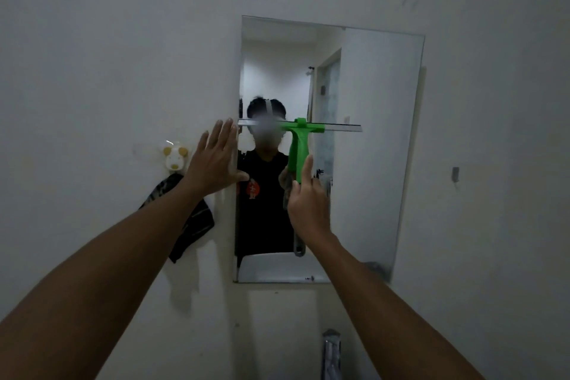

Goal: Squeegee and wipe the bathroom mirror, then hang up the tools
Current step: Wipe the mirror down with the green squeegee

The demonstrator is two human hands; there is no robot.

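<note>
A frameless mirror [376, 145] hangs on the white wall straight ahead. My right hand [308, 200] grips the green handle of a squeegee [297, 148], forefinger laid along the handle. Its metal blade lies level across the glass at mid height, spanning the left and middle of the mirror. My left hand [216, 160] is flat with fingers spread, pressing on the wall at the mirror's left edge, thumb on the glass. A dark striped cloth [191, 225] hangs on the wall left of the mirror, partly behind my left forearm.
A small animal-shaped hook [175, 157] sits on the wall above the cloth. Another small hook [455, 173] is on the wall right of the mirror. Something metallic [331, 352] stands below the mirror. The mirror reflects a person in a black shirt.
</note>
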